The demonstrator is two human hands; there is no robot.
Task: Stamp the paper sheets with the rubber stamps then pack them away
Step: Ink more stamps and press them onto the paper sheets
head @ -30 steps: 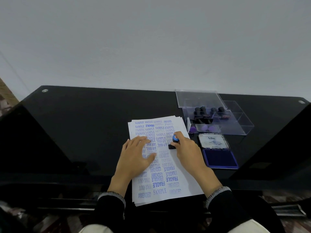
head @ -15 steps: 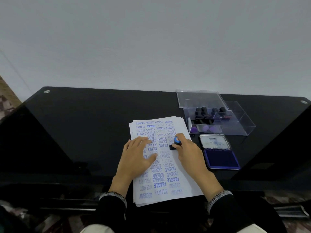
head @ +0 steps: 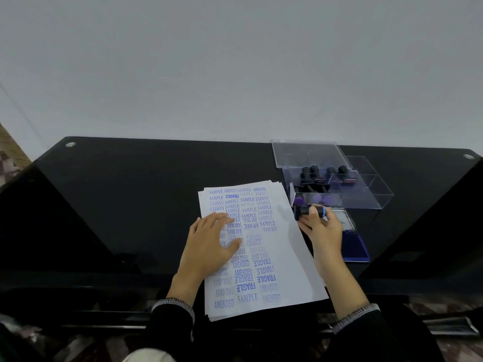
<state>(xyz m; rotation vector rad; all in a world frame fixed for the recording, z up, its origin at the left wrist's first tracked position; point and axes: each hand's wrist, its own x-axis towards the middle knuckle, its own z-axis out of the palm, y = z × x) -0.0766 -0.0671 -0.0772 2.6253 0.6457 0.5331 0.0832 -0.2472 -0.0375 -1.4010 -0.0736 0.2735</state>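
Black glass table (head: 130, 205) against a pale wall (head: 235, 61). Stack of sheets (head: 282, 257) lies near-centre, top one full of blue prints: SAMPLE, AMENDED, FRAGILE, AIR MAIL, FAX OUT, some upside down. L hand (head: 209, 246) rests flat on the stack's left half, fingers straight and a bit spread, thumb out to the right. R hand (head: 322, 228) is off the paper's right edge, fingers curled round a stamp (head: 311, 211) w/ a blue band; stamp lies sideways in the grip, dark base pointing left. It sits just near of the box, just left of the pad lid, above the table; can't tell if it touches anything under it. Ink pad (head: 354, 246) is open to the right of the sheets, blue ink face on the near side, lid (head: 345, 219) folded back on the far side, partly behind the R hand. Clear box (head: 371, 194) far-right, w/ dividers; several black-handled stamps (head: 324, 175) stand in its left part, purple bits (head: 321, 198) in the near-left compartment. Clear box lid (head: 308, 152) rests on the box's far-left edge. Dark sleeves w/ patterned cuffs at both wrists.
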